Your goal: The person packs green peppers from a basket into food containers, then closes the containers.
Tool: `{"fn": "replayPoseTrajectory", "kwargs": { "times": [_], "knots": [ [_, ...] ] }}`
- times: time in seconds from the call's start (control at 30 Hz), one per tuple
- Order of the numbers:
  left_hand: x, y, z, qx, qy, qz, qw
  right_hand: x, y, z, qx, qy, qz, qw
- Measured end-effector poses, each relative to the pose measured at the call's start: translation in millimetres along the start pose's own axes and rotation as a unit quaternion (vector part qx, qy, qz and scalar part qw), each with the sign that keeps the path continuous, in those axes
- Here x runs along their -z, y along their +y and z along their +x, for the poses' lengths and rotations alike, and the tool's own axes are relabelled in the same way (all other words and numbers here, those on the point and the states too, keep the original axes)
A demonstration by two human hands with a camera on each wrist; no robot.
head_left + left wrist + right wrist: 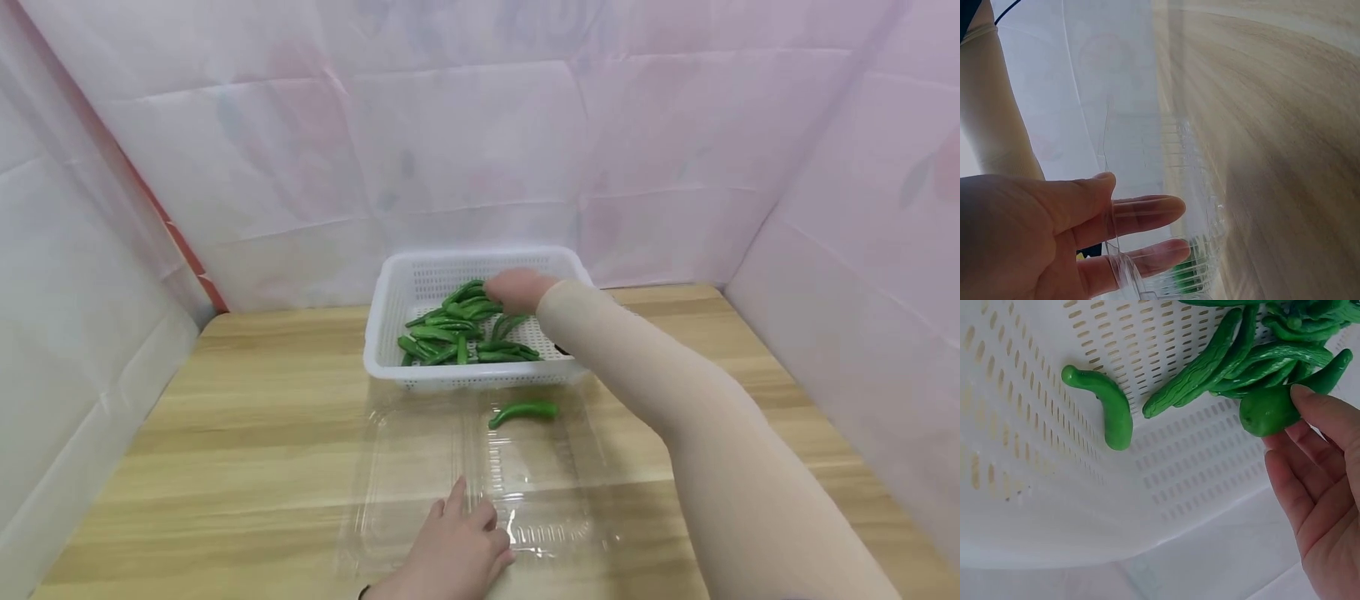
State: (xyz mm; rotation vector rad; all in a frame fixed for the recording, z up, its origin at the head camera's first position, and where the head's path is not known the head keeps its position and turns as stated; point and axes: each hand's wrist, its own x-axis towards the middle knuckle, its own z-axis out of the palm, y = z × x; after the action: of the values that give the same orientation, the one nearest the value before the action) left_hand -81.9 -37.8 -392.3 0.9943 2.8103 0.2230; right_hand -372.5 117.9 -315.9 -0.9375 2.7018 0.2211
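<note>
My right hand (pixel 521 290) is inside the white plastic basket (pixel 372 333). In the right wrist view, its thumb and fingers pinch a green pepper (pixel 1266 412) above other wrinkled green peppers (pixel 1200 372). A single curved pepper (pixel 1110 409) lies apart by the basket wall. In front of the basket stands an opened clear plastic clamshell box (pixel 420 450). One green pepper (pixel 525 410) lies in the far part of its right half. My left hand (pixel 1035 231) holds the box's plastic edge, thumb on one side and fingers on the other.
A wood-grain tabletop (pixel 247 433) carries the basket and the box. Pale patterned sheeting (pixel 480 150) rises behind the table and along both sides. My right forearm (pixel 697 400) crosses over the basket's right side.
</note>
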Motion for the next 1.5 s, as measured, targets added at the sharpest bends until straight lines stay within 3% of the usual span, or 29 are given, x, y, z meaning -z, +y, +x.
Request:
{"fn": "replayPoseTrajectory", "kwargs": {
  "times": [0.13, 0.27, 0.53, 0.77, 0.9, 1.0, 1.13, 1.3, 1.5],
  "knots": [
    [0.8, -1.0, -1.4, 0.003, 0.0, -0.006, 1.0, 3.3, -3.4, -8.3, -0.006, 0.011, 0.025, 1.0],
    [1.2, -1.3, -1.4, 0.007, 0.001, -0.01, 0.9999, 4.8, -4.9, -19.4, 0.015, 0.024, 0.028, 0.999],
    [3.9, -1.9, 2.5, 0.012, 0.016, -0.007, 0.9998, 10.0, -6.3, -56.0, 0.03, 0.096, 0.076, 0.992],
    [8.6, -2.0, 7.3, 0.001, 0.04, 0.024, 0.9989, 12.2, -17.8, -98.3, 0.046, 0.202, 0.118, 0.971],
    [9.2, -2.3, 6.4, 0.0, 0.035, 0.023, 0.9991, -0.5, -32.7, -119.0, 0.094, 0.254, 0.131, 0.954],
    [8.9, -2.4, 3.3, 0.002, 0.028, 0.012, 0.9995, -15.2, -43.2, -131.2, 0.116, 0.272, 0.128, 0.947],
    [9.7, -4.7, 1.0, -0.004, 0.04, 0.009, 0.9992, -32.2, -50.0, -139.5, 0.113, 0.27, 0.123, 0.948],
    [10.8, -5.6, 1.3, -0.013, 0.054, 0.008, 0.9984, -55.0, -49.9, -139.4, 0.085, 0.221, 0.119, 0.964],
    [10.9, -6.3, 0.1, -0.016, 0.047, 0.009, 0.9987, -83.9, -55.5, -132.6, 0.098, 0.214, 0.056, 0.97]
  ]
}}
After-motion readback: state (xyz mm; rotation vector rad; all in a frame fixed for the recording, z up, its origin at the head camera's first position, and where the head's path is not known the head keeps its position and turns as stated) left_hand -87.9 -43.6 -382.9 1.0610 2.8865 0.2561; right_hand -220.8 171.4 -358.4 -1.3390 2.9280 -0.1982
